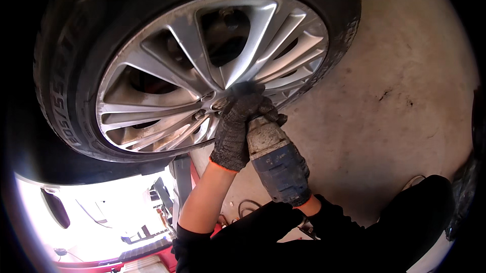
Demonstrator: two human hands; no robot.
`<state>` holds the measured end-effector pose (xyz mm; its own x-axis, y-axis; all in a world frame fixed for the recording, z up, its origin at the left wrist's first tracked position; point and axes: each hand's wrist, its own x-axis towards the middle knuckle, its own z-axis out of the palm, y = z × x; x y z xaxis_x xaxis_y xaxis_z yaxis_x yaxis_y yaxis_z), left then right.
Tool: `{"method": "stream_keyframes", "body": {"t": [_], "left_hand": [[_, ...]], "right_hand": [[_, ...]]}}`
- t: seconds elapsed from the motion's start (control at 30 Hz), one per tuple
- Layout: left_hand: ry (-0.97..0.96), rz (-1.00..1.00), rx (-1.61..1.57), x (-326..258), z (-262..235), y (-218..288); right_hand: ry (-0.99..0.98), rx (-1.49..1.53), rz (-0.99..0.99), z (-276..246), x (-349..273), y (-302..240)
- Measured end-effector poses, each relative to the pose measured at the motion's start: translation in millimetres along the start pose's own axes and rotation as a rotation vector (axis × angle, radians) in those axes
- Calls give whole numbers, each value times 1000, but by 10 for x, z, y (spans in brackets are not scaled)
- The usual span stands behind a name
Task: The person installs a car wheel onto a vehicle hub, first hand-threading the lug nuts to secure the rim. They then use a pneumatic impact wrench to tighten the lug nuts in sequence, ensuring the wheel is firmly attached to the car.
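A blue and grey impact wrench [276, 164] points at the hub of a silver alloy wheel [167, 78] with a black tyre [61, 70]. My left hand [237, 126], in a dark knit glove with an orange cuff, is wrapped around the wrench's grey front end, right at the hub. My right hand [305, 200], also gloved, grips the rear handle and is mostly hidden behind the blue body. The wrench's tip is covered by my left hand. Two lug nuts [200, 114] show on the hub to the left of my glove.
Stained concrete floor [400, 91] lies right of the wheel. A red and dark lift arm [183, 182] sits under the car below the tyre. A hose or cable [248, 204] lies on the floor. The lower left is glaringly bright.
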<state>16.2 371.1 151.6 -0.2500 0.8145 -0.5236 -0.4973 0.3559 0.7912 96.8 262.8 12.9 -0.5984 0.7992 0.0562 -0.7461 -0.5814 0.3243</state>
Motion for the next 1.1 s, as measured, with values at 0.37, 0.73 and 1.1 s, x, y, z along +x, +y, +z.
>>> {"method": "stream_keyframes", "body": {"t": [0.37, 0.73, 1.1], "left_hand": [[-2, 19, 95, 28, -3, -16], [-49, -30, -92, 63, -65, -47], [-53, 40, 2, 40, -46, -46]], "right_hand": [[210, -1130, -123, -10, 9, -258], [333, -644, 7, 208, 24, -277], [142, -1438, -113, -87, 32, -307]]}}
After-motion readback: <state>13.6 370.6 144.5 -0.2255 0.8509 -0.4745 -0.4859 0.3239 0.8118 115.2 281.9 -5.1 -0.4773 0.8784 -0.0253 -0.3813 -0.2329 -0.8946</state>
